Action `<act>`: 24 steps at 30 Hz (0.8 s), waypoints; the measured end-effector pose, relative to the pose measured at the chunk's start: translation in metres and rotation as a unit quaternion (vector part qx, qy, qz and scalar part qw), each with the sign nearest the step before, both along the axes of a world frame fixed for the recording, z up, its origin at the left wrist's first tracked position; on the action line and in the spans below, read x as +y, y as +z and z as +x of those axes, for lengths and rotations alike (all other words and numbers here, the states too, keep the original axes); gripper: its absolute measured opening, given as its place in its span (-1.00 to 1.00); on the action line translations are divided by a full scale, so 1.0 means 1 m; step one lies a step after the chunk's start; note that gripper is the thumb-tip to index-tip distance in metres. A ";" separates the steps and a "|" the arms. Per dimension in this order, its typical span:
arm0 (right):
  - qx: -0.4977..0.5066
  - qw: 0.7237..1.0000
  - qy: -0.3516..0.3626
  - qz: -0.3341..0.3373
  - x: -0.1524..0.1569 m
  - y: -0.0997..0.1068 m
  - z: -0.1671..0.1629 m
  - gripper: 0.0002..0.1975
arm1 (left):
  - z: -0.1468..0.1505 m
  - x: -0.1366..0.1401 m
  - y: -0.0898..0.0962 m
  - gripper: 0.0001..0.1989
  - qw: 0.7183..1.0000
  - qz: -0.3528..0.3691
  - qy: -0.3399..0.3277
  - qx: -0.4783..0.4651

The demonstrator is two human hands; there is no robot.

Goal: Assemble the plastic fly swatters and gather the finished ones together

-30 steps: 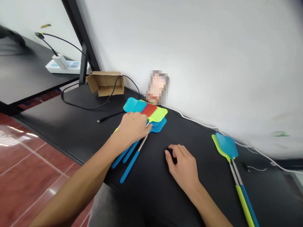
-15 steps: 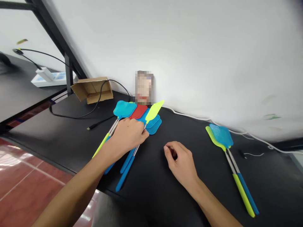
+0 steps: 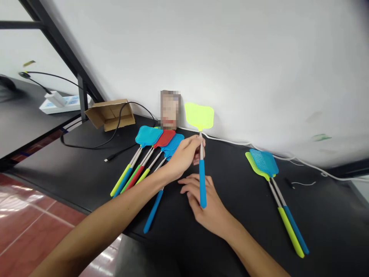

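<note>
A fly swatter with a yellow-green head and a blue handle is raised above the table, its head upward. My left hand pinches its metal shaft just below the head. My right hand is right behind the blue handle, fingers spread; whether it touches the handle I cannot tell. To the left lies a group of several fly swatters, among them a light-blue one, a red one and blue ones. My left forearm hides part of their handles.
On the right lie a blue fly swatter and a yellow-green one. An open cardboard box, a black cable and a blurred-out object stand or lie at the back. A white cable runs along the wall.
My left hand has lifted the yellow-green and blue fly swatter off the group and moved it right. The fingers of my right hand, curled before, have spread, and the hand is slightly further left.
</note>
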State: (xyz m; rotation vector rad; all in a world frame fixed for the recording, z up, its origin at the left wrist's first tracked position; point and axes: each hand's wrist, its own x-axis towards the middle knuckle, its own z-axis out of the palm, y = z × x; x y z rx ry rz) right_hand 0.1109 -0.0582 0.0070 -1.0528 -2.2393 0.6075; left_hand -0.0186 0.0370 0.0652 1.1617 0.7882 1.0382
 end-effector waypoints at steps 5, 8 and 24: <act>-0.097 0.989 0.086 0.070 0.009 0.001 -0.037 -0.66 | -0.007 -0.005 -0.001 -0.80 0.998 -0.022 -0.002 -0.054; -0.121 0.985 0.095 0.078 0.019 0.002 -0.053 -0.73 | -0.012 -0.008 0.001 -0.77 0.999 -0.017 0.006 -0.045; 0.467 0.760 0.003 -0.452 -0.004 0.009 0.044 -0.62 | -0.011 -0.016 -0.025 -0.67 0.995 0.080 -0.051 0.040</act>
